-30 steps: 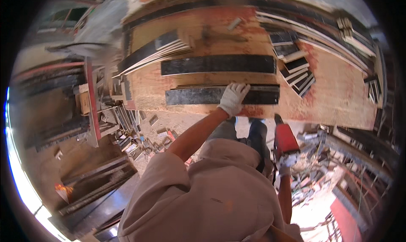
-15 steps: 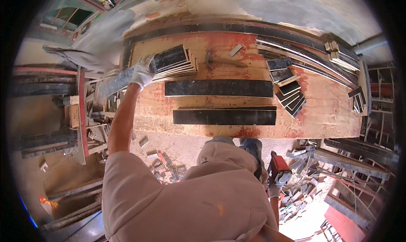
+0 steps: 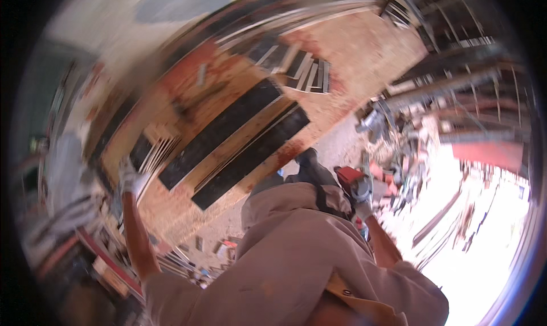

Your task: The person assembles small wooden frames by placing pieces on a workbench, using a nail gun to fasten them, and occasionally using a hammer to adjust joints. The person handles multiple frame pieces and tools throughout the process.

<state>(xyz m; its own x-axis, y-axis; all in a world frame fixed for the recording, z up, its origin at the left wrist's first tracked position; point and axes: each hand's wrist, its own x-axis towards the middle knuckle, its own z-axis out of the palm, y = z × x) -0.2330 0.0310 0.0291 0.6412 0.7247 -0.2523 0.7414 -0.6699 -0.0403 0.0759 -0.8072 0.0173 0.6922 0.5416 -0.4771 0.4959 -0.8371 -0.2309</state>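
My left hand (image 3: 132, 181) is at the fanned black-faced strips (image 3: 160, 155), nine o'clock on the bench (image 3: 367, 44); blur hides any grip. At four, my right hand (image 3: 363, 210) clasps the red power tool (image 3: 346, 178), presumably low to clear the long black boards (image 3: 222, 134).

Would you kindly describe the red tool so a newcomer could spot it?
Find the big wooden tabletop; look below its near edge, right of the person's legs. The red tool is there; unlike the scattered scraps nearby, it sits in the grip of the gloved right hand.
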